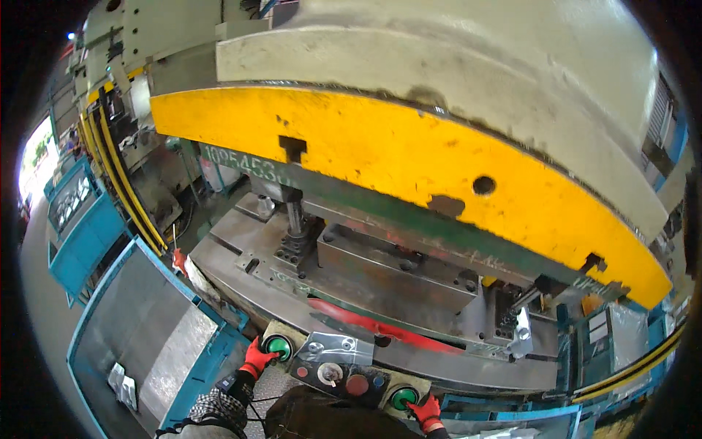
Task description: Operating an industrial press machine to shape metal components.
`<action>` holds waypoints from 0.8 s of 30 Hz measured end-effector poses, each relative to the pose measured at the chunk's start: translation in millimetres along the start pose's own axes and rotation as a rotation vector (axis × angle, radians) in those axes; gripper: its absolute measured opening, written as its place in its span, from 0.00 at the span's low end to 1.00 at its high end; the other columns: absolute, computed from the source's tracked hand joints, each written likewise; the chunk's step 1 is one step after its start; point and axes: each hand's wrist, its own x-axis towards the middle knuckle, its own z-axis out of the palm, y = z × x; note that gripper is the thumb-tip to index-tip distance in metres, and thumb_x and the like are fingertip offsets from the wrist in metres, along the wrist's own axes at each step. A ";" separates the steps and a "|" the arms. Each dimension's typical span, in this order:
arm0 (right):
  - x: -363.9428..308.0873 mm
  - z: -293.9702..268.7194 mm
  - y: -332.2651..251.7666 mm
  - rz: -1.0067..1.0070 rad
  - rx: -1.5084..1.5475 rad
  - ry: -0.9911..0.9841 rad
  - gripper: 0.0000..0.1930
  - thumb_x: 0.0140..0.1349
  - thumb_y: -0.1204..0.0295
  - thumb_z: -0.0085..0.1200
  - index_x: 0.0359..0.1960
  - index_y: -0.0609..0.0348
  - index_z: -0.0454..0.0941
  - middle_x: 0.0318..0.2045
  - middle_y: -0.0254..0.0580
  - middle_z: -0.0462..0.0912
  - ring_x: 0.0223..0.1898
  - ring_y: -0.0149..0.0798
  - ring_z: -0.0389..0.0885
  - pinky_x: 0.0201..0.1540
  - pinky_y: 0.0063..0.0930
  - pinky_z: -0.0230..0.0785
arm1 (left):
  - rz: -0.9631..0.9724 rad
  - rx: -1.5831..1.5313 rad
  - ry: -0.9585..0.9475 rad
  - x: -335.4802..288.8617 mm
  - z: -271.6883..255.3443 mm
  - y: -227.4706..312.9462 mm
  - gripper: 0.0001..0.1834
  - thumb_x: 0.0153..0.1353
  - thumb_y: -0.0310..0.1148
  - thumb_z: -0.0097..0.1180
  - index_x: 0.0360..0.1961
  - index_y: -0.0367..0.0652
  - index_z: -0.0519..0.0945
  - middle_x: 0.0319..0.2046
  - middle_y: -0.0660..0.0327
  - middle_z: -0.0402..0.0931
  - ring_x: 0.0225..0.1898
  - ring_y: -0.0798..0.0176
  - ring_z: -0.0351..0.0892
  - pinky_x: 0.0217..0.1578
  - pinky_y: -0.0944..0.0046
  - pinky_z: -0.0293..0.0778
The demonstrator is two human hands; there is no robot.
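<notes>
My left hand (255,358), in a red glove, reaches onto a round green push button (277,347) at the left end of a control box (319,375). At the box's right end, my right hand (427,414), also red-gloved, has a digit at a second green push button (403,399). Neither hand holds anything, and the fingers look spread apart, though small in the picture. Between the hands, a shiny formed sheet-metal part (338,347) lies across the top of the box. Past it stands a press with a lower die (395,274) beneath its yellow-faced ram (380,150).
A red curved bar (380,326) runs along the die's front. Another bright metal piece (521,333) is at the die's right. On the left stands a blue-framed bin (139,322) with a few metal parts (123,385). Yellow-black guard posts (121,172) rise behind it.
</notes>
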 end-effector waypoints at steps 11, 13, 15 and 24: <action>1.9 12.8 6.6 -0.040 0.082 0.011 0.67 0.34 0.25 0.70 0.69 0.65 0.66 0.61 0.65 0.75 0.64 0.62 0.74 0.65 0.50 0.69 | -0.025 0.263 -0.366 30.6 -32.8 34.3 0.56 0.43 0.51 0.82 0.68 0.30 0.69 0.60 0.46 0.79 0.61 0.53 0.78 0.62 0.55 0.73; -1.0 11.7 5.2 -0.114 0.095 -0.033 0.67 0.34 0.25 0.71 0.69 0.65 0.67 0.62 0.65 0.75 0.64 0.62 0.74 0.65 0.50 0.69 | 0.003 0.612 -0.515 39.5 -45.5 84.8 0.53 0.48 0.55 0.78 0.68 0.32 0.70 0.57 0.46 0.81 0.59 0.53 0.80 0.60 0.56 0.75; -4.7 9.2 3.1 0.010 0.090 -0.004 0.67 0.34 0.26 0.71 0.70 0.65 0.66 0.63 0.66 0.74 0.65 0.62 0.73 0.66 0.49 0.68 | 0.237 0.613 -0.699 56.5 -47.4 171.3 0.48 0.51 0.50 0.76 0.68 0.33 0.71 0.58 0.48 0.81 0.60 0.55 0.79 0.61 0.57 0.73; -6.6 19.5 30.7 -0.084 0.319 -0.003 0.63 0.40 0.33 0.74 0.72 0.64 0.65 0.65 0.62 0.74 0.67 0.58 0.72 0.69 0.46 0.67 | 1.235 0.286 -0.815 41.3 92.3 587.3 0.40 0.61 0.35 0.70 0.71 0.35 0.69 0.64 0.50 0.76 0.65 0.58 0.75 0.67 0.60 0.67</action>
